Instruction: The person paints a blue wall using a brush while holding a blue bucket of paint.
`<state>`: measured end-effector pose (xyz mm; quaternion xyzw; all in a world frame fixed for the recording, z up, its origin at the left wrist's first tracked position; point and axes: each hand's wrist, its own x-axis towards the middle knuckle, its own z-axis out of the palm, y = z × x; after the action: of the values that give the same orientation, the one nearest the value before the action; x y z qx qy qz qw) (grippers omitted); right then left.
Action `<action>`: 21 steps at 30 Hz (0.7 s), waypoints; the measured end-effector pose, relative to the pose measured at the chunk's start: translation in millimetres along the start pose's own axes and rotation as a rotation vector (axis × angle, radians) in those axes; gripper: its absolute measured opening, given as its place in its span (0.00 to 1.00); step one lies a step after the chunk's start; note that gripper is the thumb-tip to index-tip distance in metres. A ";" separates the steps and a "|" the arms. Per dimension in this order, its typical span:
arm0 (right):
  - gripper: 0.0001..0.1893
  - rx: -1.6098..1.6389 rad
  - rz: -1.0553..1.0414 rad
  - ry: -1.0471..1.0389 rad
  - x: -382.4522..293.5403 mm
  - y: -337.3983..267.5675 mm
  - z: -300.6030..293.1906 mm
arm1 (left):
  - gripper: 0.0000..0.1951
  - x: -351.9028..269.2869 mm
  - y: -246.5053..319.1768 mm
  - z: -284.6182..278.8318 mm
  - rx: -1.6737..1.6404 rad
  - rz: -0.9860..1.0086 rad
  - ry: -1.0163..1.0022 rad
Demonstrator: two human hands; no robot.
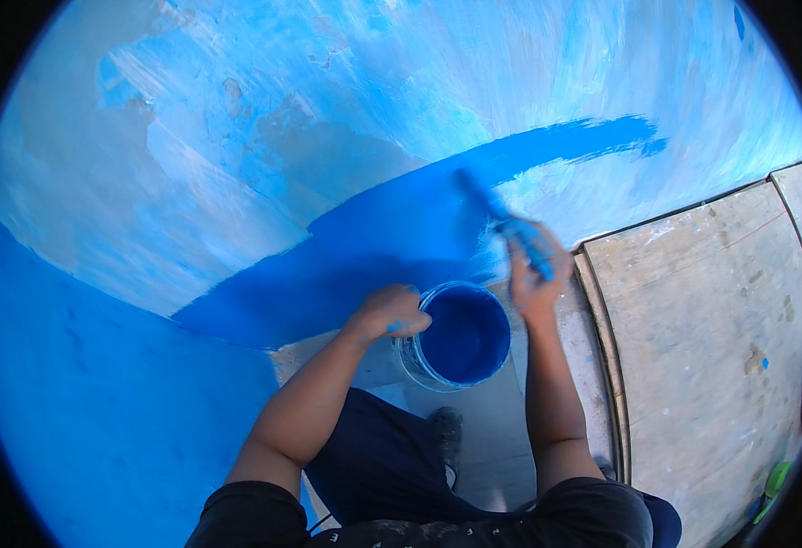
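My left hand grips the rim of a paint bucket on its left side. Deep blue paint shows inside the bucket. In my right hand is a paintbrush with a paint-smeared handle, blurred by motion. Its dark head points up and left, over a fresh blue band on the wall; whether the bristles touch the surface I cannot tell. The band runs from the lower left corner up to a ragged end at the right. Above it the wall is streaked pale blue, white and grey.
A solid blue wall meets the streaked wall at the left. To the right lie stained wooden boards with a raised edge beside my right forearm. A bright green object sits at the far lower right. My shoe is below the bucket.
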<state>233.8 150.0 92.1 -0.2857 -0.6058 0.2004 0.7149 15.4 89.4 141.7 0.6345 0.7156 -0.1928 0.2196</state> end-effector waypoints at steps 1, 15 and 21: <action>0.08 -0.057 0.033 0.149 9.5 -0.4 -5.3 | 0.16 -1.4 0.9 0.5 -0.001 -0.006 -0.012; 0.11 -0.038 -0.032 -0.135 -11.6 22.3 -8.5 | 0.15 8.9 -8.4 11.5 0.000 0.013 -0.046; 0.12 -0.111 -0.097 0.016 -27.3 26.9 -1.2 | 0.19 4.6 -5.5 3.8 -0.014 0.018 -0.096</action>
<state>231.5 152.8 53.9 -0.2968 -0.6233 0.1295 0.7118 9.8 90.4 136.0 0.6295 0.6998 -0.2160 0.2596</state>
